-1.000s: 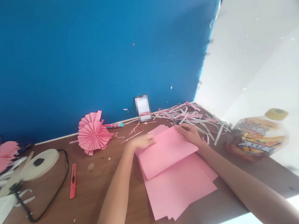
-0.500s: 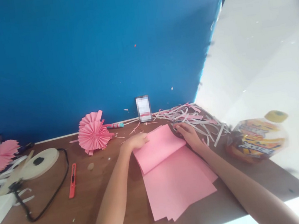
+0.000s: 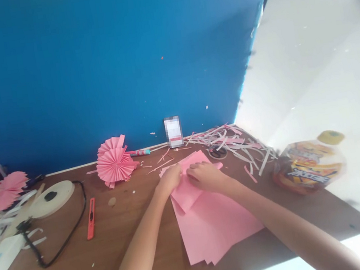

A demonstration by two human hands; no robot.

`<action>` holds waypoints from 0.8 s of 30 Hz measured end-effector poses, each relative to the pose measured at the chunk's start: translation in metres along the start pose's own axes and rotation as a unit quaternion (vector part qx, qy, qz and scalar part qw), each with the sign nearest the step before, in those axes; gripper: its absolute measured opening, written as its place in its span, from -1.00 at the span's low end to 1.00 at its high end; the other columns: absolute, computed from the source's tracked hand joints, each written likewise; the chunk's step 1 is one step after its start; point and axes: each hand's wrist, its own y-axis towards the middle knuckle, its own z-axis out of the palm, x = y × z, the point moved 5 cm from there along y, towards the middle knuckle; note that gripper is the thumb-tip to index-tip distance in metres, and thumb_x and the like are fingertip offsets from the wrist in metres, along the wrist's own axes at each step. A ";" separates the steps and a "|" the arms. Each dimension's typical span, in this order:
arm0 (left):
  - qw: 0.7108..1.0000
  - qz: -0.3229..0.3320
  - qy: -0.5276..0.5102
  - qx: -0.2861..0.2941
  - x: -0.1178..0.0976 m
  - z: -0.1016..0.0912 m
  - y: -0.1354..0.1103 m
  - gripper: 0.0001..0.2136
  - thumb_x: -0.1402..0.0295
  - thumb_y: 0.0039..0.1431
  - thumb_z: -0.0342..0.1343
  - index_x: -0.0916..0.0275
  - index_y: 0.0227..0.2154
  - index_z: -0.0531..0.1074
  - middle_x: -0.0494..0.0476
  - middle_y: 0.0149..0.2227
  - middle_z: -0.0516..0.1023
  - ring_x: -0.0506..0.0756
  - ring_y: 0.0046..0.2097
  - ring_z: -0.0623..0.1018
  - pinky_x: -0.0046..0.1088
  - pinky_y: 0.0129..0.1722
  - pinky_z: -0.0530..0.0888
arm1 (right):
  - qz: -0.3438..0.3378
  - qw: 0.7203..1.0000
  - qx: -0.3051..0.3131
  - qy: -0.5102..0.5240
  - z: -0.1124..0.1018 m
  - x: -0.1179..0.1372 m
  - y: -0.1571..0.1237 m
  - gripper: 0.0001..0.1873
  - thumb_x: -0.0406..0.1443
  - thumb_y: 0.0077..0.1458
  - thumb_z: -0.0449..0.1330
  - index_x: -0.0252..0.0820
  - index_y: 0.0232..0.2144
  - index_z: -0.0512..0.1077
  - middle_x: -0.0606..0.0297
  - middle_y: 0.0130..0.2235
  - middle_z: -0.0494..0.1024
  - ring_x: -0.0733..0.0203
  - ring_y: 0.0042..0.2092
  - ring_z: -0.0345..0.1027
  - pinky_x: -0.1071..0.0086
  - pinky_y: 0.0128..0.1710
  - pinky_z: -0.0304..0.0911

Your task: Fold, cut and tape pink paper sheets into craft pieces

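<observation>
A folded sheet of pink paper (image 3: 189, 199) lies on top of a fanned stack of pink sheets (image 3: 218, 233) on the brown table. My left hand (image 3: 172, 176) is closed on the folded sheet's upper left part, fingers curled inward. Close beside it, my right hand (image 3: 205, 176) rests on the same sheet with bent fingers gripping its folded part. The fingertips of both hands are partly hidden. Behind my right hand lies a pair of scissors (image 3: 218, 152).
Pink pleated paper fans (image 3: 117, 164) and a red cutter (image 3: 91, 218) lie to the left, near a black cable (image 3: 65, 239). A phone (image 3: 173, 132) leans on the blue wall. Paper strips (image 3: 235, 142) and a bottle with a yellow cap (image 3: 310, 167) are on the right.
My right hand has moved left from the sheet's right edge onto the paper, beside my left hand. The sheet's right side is now folded over toward the left.
</observation>
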 end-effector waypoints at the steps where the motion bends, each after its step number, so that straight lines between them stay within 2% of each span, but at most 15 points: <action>1: 1.000 0.002 0.000 -0.015 0.000 0.001 0.000 -0.77 0.43 0.22 -0.23 0.31 -0.27 0.34 0.27 -0.23 0.47 0.16 -0.20 0.46 -0.40 -0.26 0.29 | 0.015 1.000 0.021 0.003 0.002 0.002 0.007 -0.72 -0.29 0.21 -0.06 -0.24 -0.30 0.44 0.18 -0.27 0.45 0.26 -0.25 0.30 0.43 -0.23 0.03; 5: 0.997 0.023 -0.014 -0.069 -0.005 0.002 -0.002 -0.73 0.49 0.17 -0.20 0.26 -0.13 0.30 0.24 -0.10 0.46 0.19 -0.06 0.46 -0.36 -0.13 0.33 | 0.075 0.994 0.080 0.024 0.014 0.001 0.028 -0.74 -0.31 0.15 0.00 -0.22 -0.27 0.48 0.13 -0.24 0.49 0.17 -0.24 0.36 0.39 -0.23 0.12; 10: 0.998 0.015 0.004 -0.065 -0.012 -0.001 -0.007 -0.73 0.54 0.17 -0.26 0.30 -0.18 0.30 0.28 -0.10 0.47 0.20 -0.05 0.47 -0.34 -0.12 0.36 | 0.111 0.988 0.107 0.010 0.035 -0.001 0.030 -0.74 -0.23 0.15 0.04 -0.17 -0.22 0.47 0.09 -0.34 0.49 0.09 -0.27 0.40 0.28 -0.22 0.19; 13: 0.998 0.007 0.026 -0.062 -0.014 -0.001 -0.007 -0.76 0.55 0.17 -0.27 0.30 -0.23 0.28 0.28 -0.17 0.48 0.20 -0.11 0.49 -0.36 -0.17 0.37 | 0.085 0.993 0.084 -0.007 0.042 0.002 0.022 -0.75 -0.28 0.17 -0.01 -0.22 -0.21 0.43 0.09 -0.32 0.49 0.12 -0.28 0.40 0.36 -0.28 0.19; 17: 0.997 -0.009 0.042 -0.072 -0.012 0.005 -0.007 -0.79 0.52 0.22 -0.27 0.27 -0.20 0.24 0.24 -0.22 0.46 0.17 -0.15 0.49 -0.39 -0.23 0.36 | 0.049 0.998 0.038 -0.031 0.044 0.006 0.005 -0.77 -0.35 0.18 -0.08 -0.22 -0.25 0.37 0.17 -0.30 0.47 0.13 -0.28 0.39 0.43 -0.38 0.09; 24: 0.991 0.003 0.084 -0.101 -0.017 0.012 -0.012 -0.73 0.65 0.11 -0.26 0.29 -0.21 0.23 0.21 -0.19 0.43 0.13 -0.12 0.44 -0.41 -0.17 0.35 | 0.071 0.997 -0.009 -0.033 0.049 0.004 -0.016 -0.76 -0.32 0.23 -0.12 -0.23 -0.29 0.34 0.23 -0.30 0.42 0.23 -0.33 0.32 0.42 -0.44 -0.15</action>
